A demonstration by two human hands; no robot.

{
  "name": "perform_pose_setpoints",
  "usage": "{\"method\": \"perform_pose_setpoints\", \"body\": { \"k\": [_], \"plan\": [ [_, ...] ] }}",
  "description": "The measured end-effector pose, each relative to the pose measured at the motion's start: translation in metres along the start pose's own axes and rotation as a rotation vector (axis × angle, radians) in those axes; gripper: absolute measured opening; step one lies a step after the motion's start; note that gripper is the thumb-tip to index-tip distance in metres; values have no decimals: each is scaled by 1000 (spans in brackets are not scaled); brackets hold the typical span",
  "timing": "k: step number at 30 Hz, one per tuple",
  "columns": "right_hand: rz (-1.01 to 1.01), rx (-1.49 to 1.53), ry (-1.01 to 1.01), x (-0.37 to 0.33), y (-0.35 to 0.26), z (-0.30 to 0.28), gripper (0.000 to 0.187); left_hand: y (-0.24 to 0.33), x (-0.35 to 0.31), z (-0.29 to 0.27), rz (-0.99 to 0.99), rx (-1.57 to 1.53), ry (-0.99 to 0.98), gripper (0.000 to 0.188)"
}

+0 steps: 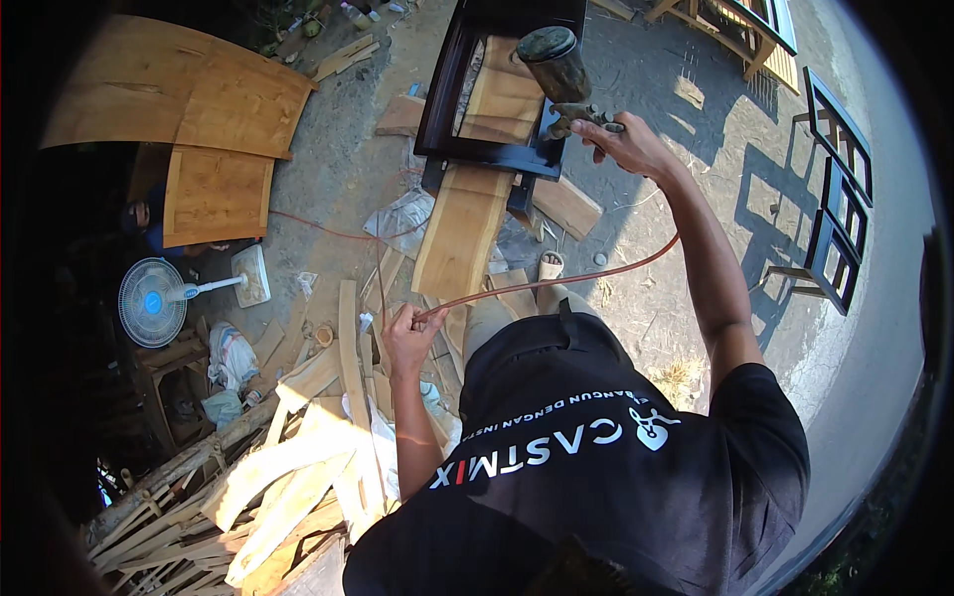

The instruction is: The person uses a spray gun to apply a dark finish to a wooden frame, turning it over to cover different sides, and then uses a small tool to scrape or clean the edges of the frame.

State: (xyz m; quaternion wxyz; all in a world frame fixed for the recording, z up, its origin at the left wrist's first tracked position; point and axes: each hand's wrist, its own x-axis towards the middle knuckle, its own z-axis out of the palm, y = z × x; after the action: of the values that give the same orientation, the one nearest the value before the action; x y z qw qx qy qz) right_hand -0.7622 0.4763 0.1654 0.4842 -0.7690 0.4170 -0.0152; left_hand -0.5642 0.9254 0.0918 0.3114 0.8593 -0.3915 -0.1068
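Note:
My right hand (633,146) is closed round the grip of a spray gun (558,72) with a dark, paint-stained cup on top. The gun is held over the near right corner of a glossy dark wooden frame (487,154). A thin red hose (556,285) curves from below my right wrist across my body to my left hand (405,340), whose fingers are wrapped round it. Beneath the frame lies a long light-brown plank (452,233), its near end reaching toward my legs. Whether spray is leaving the nozzle cannot be made out.
Large wooden panels (219,194) stand at the far left, with a person (147,217) partly hidden behind them. A fan (154,301) is nearby. Offcuts (288,487) pile up at the lower left. Dark frames (840,223) stand at the right; a plastic sheet (399,221) lies beside the plank.

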Motion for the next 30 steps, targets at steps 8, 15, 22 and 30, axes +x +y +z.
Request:
{"method": "perform_pose_setpoints", "body": {
  "k": [8,15,22,30],
  "plan": [
    [-126,169,85,38,3,41,68,-7,13,-6,-22,80,22,46],
    [-135,145,283,143,4,37,70,4,14,-16,-65,93,52,45],
    [-174,279,449,110,0,-8,70,2,-16,-6,-132,75,30,43],
    [-3,191,278,-44,61,-31,71,38,-1,19,-21,49,-101,46]
  ]
}}
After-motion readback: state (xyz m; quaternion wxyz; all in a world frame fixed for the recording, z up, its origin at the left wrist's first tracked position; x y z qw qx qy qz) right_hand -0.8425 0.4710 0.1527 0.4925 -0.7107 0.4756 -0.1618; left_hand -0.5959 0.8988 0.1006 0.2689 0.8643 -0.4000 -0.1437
